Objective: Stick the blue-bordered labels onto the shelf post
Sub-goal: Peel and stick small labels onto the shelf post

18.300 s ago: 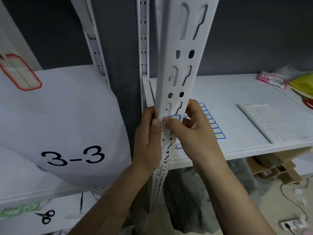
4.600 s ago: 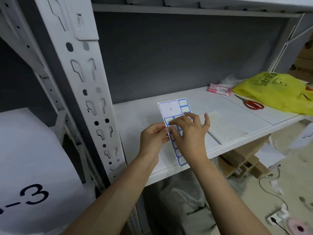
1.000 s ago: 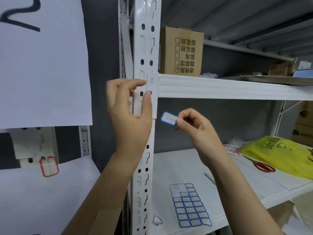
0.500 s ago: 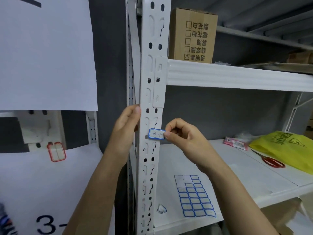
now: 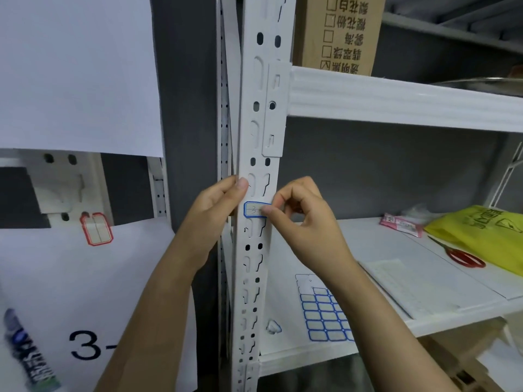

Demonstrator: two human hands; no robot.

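Your left grip (image 5: 215, 210) clasps the post (image 5: 261, 108) at its left edge. The label (image 5: 253, 209) lies on the post's face, just beside it. Your right grip (image 5: 305, 222) pinches the label's right end. A label sheet (image 5: 322, 318) lies on the shelf (image 5: 396, 278).

Head view — forward, close to shelf post (image 5: 263, 114)

Right hand (image 5: 305, 222) holds blue-bordered label (image 5: 252, 209) against shelf post (image 5: 261, 114) (left hand (image 5: 215, 210) grips its edge)
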